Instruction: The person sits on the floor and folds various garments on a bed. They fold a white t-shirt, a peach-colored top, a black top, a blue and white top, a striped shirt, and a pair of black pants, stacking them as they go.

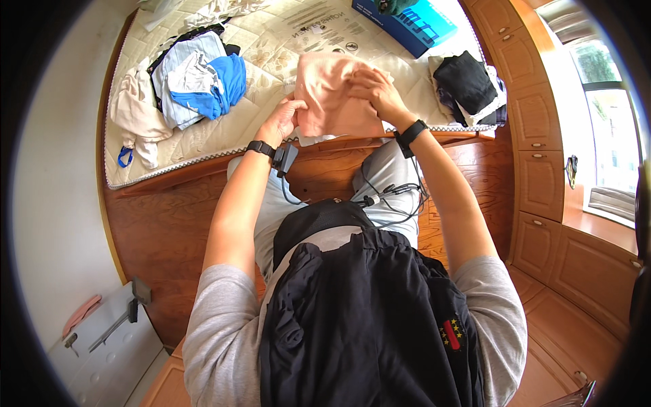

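Note:
A pink ribbed garment lies folded at the near edge of the mattress, with some white cloth showing beneath its near side. My left hand pinches the garment's left edge between thumb and fingers. Spread over its upper right part, my right hand rests on the fabric with the fingers slightly bent. Black straps with small devices and cables sit on both wrists. Black clothing with a red and yellow emblem hangs over my front.
Blue, white and striped clothes lie in a heap at left, beside a cream garment. At right is a stack of dark folded clothes. A blue box and clear plastic packaging lie farther back. Wooden cabinets line the right.

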